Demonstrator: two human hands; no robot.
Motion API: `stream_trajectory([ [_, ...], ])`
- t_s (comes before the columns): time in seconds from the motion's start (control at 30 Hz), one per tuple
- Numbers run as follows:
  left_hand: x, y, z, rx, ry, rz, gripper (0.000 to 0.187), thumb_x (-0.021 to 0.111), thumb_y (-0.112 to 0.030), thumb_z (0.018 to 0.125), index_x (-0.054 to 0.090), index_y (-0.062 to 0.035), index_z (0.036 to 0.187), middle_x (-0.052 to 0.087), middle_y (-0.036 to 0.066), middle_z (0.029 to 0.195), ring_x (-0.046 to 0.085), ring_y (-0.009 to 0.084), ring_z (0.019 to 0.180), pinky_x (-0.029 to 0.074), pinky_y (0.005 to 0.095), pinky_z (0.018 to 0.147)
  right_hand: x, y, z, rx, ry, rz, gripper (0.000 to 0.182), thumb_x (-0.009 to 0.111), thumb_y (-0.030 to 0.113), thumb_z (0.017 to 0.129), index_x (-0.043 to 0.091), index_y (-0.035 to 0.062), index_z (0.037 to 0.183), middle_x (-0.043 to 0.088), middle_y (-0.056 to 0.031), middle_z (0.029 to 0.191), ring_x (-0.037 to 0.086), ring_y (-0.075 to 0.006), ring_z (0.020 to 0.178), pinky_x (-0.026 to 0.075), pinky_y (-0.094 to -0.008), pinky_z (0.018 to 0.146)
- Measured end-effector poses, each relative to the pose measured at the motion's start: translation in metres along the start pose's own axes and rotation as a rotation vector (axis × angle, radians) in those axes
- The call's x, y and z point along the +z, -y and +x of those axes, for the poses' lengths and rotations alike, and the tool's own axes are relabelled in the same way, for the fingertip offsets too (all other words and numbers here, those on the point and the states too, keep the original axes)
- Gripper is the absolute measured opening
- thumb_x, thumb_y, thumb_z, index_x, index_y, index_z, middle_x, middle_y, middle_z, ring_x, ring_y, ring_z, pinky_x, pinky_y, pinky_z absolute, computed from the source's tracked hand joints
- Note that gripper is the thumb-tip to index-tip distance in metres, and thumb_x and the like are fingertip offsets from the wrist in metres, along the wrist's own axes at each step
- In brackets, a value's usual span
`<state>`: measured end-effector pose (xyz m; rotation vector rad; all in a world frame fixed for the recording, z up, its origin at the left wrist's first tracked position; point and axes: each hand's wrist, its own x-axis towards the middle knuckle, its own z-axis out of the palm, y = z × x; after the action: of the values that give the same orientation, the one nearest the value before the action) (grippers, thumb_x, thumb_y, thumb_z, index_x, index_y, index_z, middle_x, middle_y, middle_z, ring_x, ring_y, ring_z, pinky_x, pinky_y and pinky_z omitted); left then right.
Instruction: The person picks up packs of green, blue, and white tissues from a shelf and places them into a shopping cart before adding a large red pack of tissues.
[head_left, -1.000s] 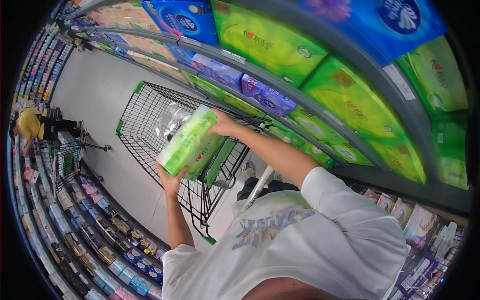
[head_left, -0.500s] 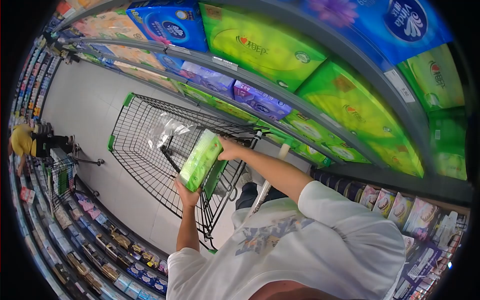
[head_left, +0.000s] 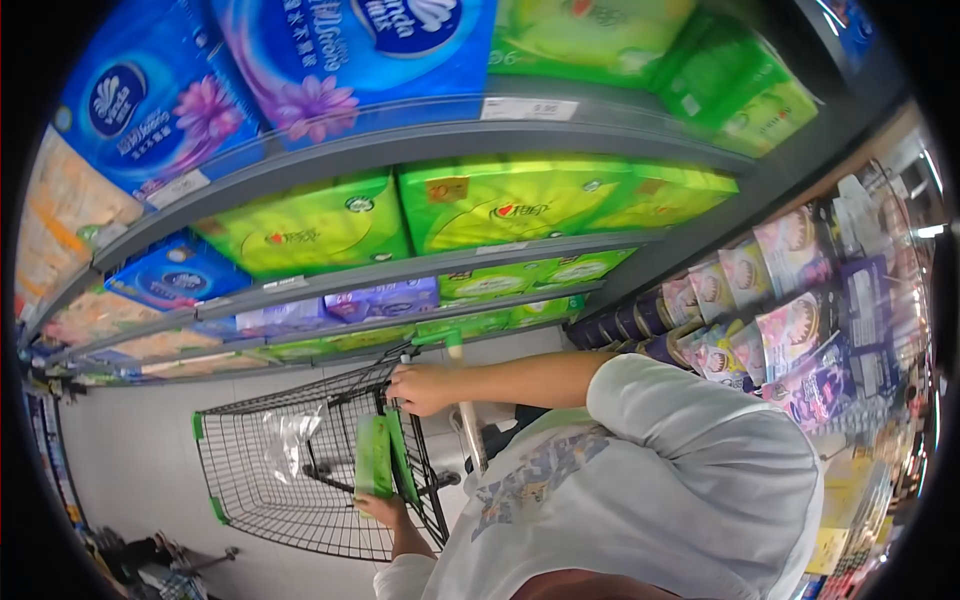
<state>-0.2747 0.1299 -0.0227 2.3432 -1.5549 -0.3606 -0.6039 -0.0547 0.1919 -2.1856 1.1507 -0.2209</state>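
Note:
My left hand (head_left: 382, 508) grips the lower end of a green tissue pack (head_left: 376, 455), which is over the near end of a wire shopping cart (head_left: 290, 470) with green corners. Higher up, my right hand (head_left: 422, 388) has its fingers curled over the cart's near upper corner, beside the green handle end. A crinkled clear plastic wrap (head_left: 293, 445) lies in the cart basket. Motion blurs the top of the pack.
Shelves (head_left: 360, 145) of blue, green and purple tissue packs run along the top. Hanging pink and purple packs (head_left: 790, 330) line the right side. At the lower left, a dark, blurred wheeled cart (head_left: 170, 575) stands on the floor.
The view has swung toward the right-hand shelves. My right hand has let go of the green pack and moved to the cart's corner. The pack is now in my left hand alone.

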Motion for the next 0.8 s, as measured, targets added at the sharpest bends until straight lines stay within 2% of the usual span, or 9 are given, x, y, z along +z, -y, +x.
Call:
stream_trajectory([
  [0.17, -0.011, -0.014, 0.02, -0.045, -0.097, -0.03, 0.066, 0.072, -0.004, 0.067, 0.043, 0.005, 0.125, 0.044, 0.026, 0.115, 0.052, 0.0486, 0.1, 0.046, 0.0557, 0.086, -0.05, -0.011, -0.046, 0.008, -0.188, 0.095, 0.031, 0.066, 0.017, 0.084, 0.068, 0.0034, 0.111, 0.067, -0.0155, 0.109, 0.056, -0.0335, 0.114, 0.047, -0.0423, 0.098],
  [0.27, -0.022, -0.016, 0.037, -0.071, -0.14, -0.093, 0.066, 0.075, -0.007, 0.068, 0.043, 0.0052, 0.124, 0.044, 0.027, 0.115, 0.052, 0.0484, 0.1, 0.046, 0.0557, 0.086, -0.085, -0.012, -0.079, 0.076, -0.268, 0.116, 0.03, 0.067, 0.018, 0.085, 0.069, 0.003, 0.111, 0.067, -0.015, 0.107, 0.057, -0.0337, 0.112, 0.047, -0.0424, 0.098],
  [0.4, -0.01, -0.013, 0.044, -0.138, -0.186, -0.191, 0.078, 0.08, -0.012, 0.066, 0.04, 0.0074, 0.129, 0.041, 0.028, 0.123, 0.05, 0.0493, 0.111, 0.047, 0.0568, 0.092, -0.108, -0.032, -0.122, 0.16, -0.419, 0.084, 0.031, 0.067, 0.019, 0.085, 0.069, 0.0019, 0.111, 0.069, -0.0179, 0.106, 0.064, -0.0357, 0.105, 0.05, -0.0439, 0.094],
  [0.53, 0.025, -0.007, 0.029, -0.29, -0.024, -0.085, 0.083, 0.081, -0.014, 0.07, 0.034, 0.0089, 0.134, 0.037, 0.028, 0.128, 0.051, 0.0495, 0.113, 0.048, 0.0551, 0.094, -0.137, -0.031, -0.165, 0.209, -0.511, 0.086, 0.032, 0.067, 0.02, 0.086, 0.069, 0.0028, 0.113, 0.07, -0.018, 0.106, 0.065, -0.0359, 0.102, 0.051, -0.0448, 0.091],
  [0.57, 0.049, 0.045, 0.01, -0.288, -0.022, -0.099, 0.083, 0.081, -0.014, 0.07, 0.034, 0.0089, 0.134, 0.037, 0.028, 0.128, 0.051, 0.0495, 0.113, 0.048, 0.0551, 0.094, -0.146, -0.03, -0.175, 0.234, -0.52, 0.078, 0.032, 0.067, 0.02, 0.087, 0.069, 0.0034, 0.113, 0.071, -0.018, 0.107, 0.065, -0.0355, 0.103, 0.051, -0.0444, 0.091],
  [0.6, 0.071, 0.064, 0.0, -0.288, 0.033, -0.002, 0.083, 0.081, -0.02, 0.069, 0.037, 0.008, 0.133, 0.042, 0.028, 0.126, 0.054, 0.0468, 0.111, 0.05, 0.0543, 0.092, -0.153, -0.028, -0.183, 0.254, -0.522, 0.074, 0.031, 0.068, 0.02, 0.087, 0.07, 0.004, 0.114, 0.071, -0.0181, 0.108, 0.065, -0.0351, 0.103, 0.051, -0.0441, 0.09],
  [0.63, 0.101, 0.048, 0.018, -0.294, 0.084, 0.097, 0.082, 0.081, -0.025, 0.069, 0.039, 0.007, 0.132, 0.048, 0.028, 0.124, 0.058, 0.0441, 0.11, 0.051, 0.0534, 0.089, -0.16, -0.026, -0.191, 0.245, -0.514, 0.067, 0.031, 0.068, 0.02, 0.087, 0.07, 0.004, 0.114, 0.071, -0.0181, 0.108, 0.065, -0.0351, 0.103, 0.051, -0.0441, 0.09],
  [0.67, 0.096, 0.048, 0.016, -0.302, 0.078, 0.091, 0.082, 0.081, -0.025, 0.069, 0.039, 0.007, 0.132, 0.048, 0.028, 0.124, 0.058, 0.0441, 0.11, 0.051, 0.0534, 0.089, -0.167, -0.024, -0.198, 0.296, -0.518, 0.052, 0.031, 0.068, 0.021, 0.087, 0.07, 0.0041, 0.114, 0.071, -0.0179, 0.109, 0.066, -0.0351, 0.104, 0.052, -0.0436, 0.09],
  [0.8, 0.041, 0.045, 0.006, -0.33, 0.473, -0.205, 0.071, 0.078, -0.025, 0.071, 0.049, 0.0038, 0.13, 0.057, 0.028, 0.124, 0.062, 0.0389, 0.11, 0.052, 0.0487, 0.092, -0.205, -0.016, -0.231, 0.327, -0.623, -0.042, 0.031, 0.069, 0.021, 0.088, 0.07, 0.0038, 0.114, 0.071, -0.0175, 0.11, 0.066, -0.0354, 0.104, 0.052, -0.0425, 0.091],
])
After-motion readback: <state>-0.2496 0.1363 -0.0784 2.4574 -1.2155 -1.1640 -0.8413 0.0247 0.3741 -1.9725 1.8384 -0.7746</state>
